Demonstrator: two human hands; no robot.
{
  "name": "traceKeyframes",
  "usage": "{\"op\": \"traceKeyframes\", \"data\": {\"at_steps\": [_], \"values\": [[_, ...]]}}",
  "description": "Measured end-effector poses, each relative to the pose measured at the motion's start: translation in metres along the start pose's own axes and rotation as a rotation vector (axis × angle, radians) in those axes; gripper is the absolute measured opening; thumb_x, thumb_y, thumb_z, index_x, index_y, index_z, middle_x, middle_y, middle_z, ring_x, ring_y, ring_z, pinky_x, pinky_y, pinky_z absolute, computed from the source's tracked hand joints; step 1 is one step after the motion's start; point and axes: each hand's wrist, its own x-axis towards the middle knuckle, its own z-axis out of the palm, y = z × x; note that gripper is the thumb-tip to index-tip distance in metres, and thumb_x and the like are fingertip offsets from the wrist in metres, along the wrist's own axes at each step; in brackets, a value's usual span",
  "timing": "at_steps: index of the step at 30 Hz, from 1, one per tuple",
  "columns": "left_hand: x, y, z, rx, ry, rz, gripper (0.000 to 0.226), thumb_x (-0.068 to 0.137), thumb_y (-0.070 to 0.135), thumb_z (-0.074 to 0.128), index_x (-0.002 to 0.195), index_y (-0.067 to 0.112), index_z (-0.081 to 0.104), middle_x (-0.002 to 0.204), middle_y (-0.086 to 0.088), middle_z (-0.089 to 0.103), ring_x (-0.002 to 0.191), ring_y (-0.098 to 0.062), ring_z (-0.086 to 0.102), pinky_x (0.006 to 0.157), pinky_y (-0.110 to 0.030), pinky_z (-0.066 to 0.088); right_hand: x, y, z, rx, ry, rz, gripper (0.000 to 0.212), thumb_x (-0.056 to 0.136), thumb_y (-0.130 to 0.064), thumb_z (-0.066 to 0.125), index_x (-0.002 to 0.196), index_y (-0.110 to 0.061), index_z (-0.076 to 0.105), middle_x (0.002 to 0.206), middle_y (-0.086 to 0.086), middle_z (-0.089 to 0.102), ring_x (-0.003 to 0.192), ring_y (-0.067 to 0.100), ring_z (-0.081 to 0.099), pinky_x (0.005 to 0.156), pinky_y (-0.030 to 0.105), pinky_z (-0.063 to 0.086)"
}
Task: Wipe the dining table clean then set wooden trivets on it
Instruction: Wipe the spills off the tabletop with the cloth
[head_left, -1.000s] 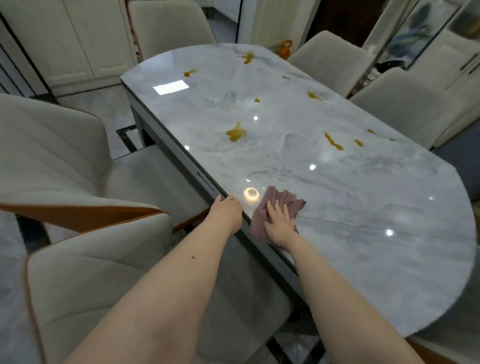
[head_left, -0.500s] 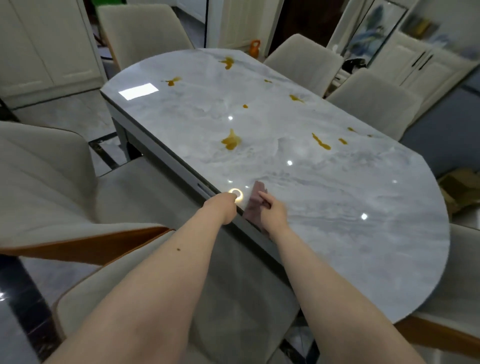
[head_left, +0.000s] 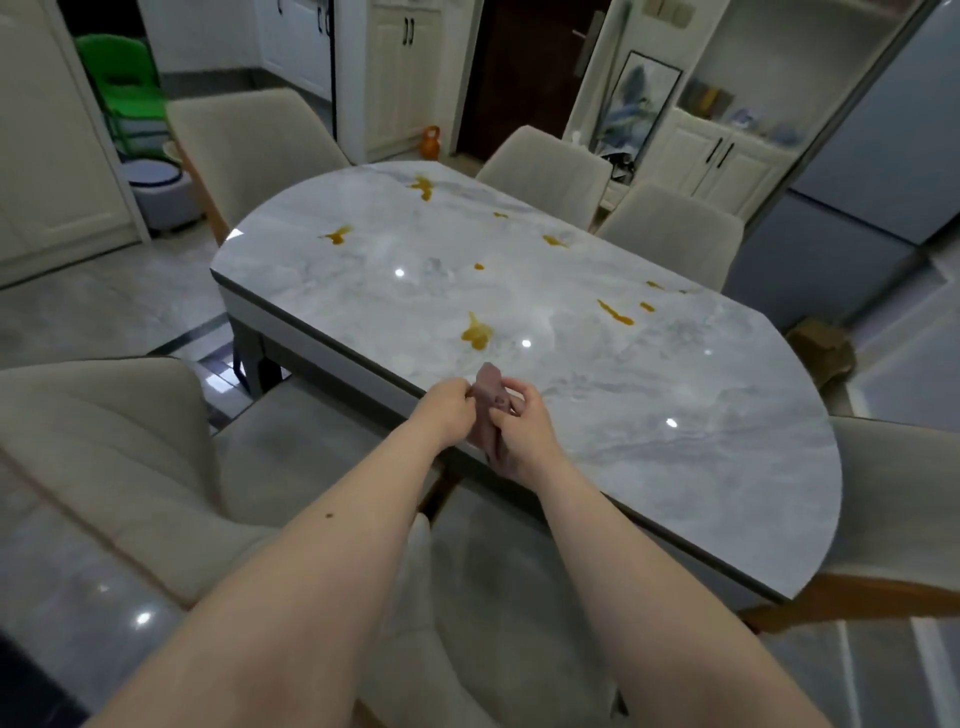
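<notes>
A: status: both hands on the cloth, lifted just over the near edge of the counter. left hand pinches its left side, right hand has fingers curled round the lower part. looks like refolding or bunching it, my read only

B: counter state?

A: orange-brown spills all over it. biggest spill sits just beyond the cloth, a streak to the right, more toward the far end, e.g. far blot and left blot. so the wiping looks barely started. no trivets in view

B: risks?

A: 1) cloth is small and folded tight, the spills are many. it saturates quickly and then smears instead of lifting
2) glossy marble-look top, so thin residue hides in the glare spots. easy to call it clean when it isn't
3) far blots are well away from the near edge, with chairs tucked round the counter. the long reach probably means light pressure and missed patches
4) cloth is held over the edge, above the near chair seat. a slack grip would drop it onto the upholstery
5) trivets set on a damp or sticky top would pick up the stain

B: mitigation?

A: wipe near to far, refold to a fresh face per spill
</notes>
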Motion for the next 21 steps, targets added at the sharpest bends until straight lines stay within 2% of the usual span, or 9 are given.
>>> {"op": "traceKeyframes", "data": {"at_steps": [8,13,16,19,21], "values": [[-0.011,-0.012,-0.037,0.013,0.014,-0.032,0.022,0.098,0.012,0.040,0.102,0.000,0.058,0.111,-0.018,0.061,0.100,-0.029,0.056,0.079,-0.029,0.040,0.003,-0.006,0.030,-0.025,-0.054,-0.017,0.037,0.095,0.001,0.047,0.117,-0.029,0.049,0.126,0.004,0.059,0.112,0.025,0.061,0.091,0.048,0.054],[-0.012,-0.029,-0.067,0.070,0.035,-0.060,0.017,0.097,0.012,0.041,0.089,0.005,0.054,0.106,-0.020,0.061,0.097,-0.032,0.056,0.075,-0.030,0.039,0.013,-0.010,0.062,-0.052,-0.100,-0.036,0.038,0.095,0.003,0.047,0.122,-0.023,0.046,0.128,0.004,0.057,0.115,0.023,0.059,0.093,0.045,0.053],[-0.014,-0.043,-0.092,0.114,0.050,-0.073,0.018,0.097,0.014,0.042,0.080,0.010,0.046,0.104,-0.019,0.060,0.092,-0.031,0.055,0.074,-0.031,0.039,0.020,-0.014,0.094,-0.039,-0.137,-0.044,0.037,0.094,0.005,0.047,0.119,-0.023,0.047,0.127,0.007,0.058,0.112,0.025,0.061,0.093,0.048,0.053],[-0.015,-0.069,-0.130,0.128,0.094,-0.087,0.018,0.096,0.014,0.043,0.081,0.008,0.050,0.103,-0.019,0.061,0.094,-0.032,0.056,0.078,-0.035,0.043,0.024,-0.018,0.143,0.013,-0.168,-0.059,0.038,0.092,0.009,0.046,0.116,-0.020,0.046,0.121,0.007,0.061,0.109,0.028,0.062,0.094,0.052,0.051],[-0.013,-0.089,-0.159,0.122,0.124,-0.104,0.021,0.095,0.013,0.044,0.076,0.009,0.050,0.101,-0.018,0.061,0.093,-0.032,0.057,0.079,-0.036,0.045,0.027,-0.023,0.178,0.002,-0.194,-0.073,0.037,0.091,0.009,0.046,0.115,-0.020,0.046,0.121,0.007,0.061,0.110,0.028,0.062,0.096,0.050,0.050]]}}
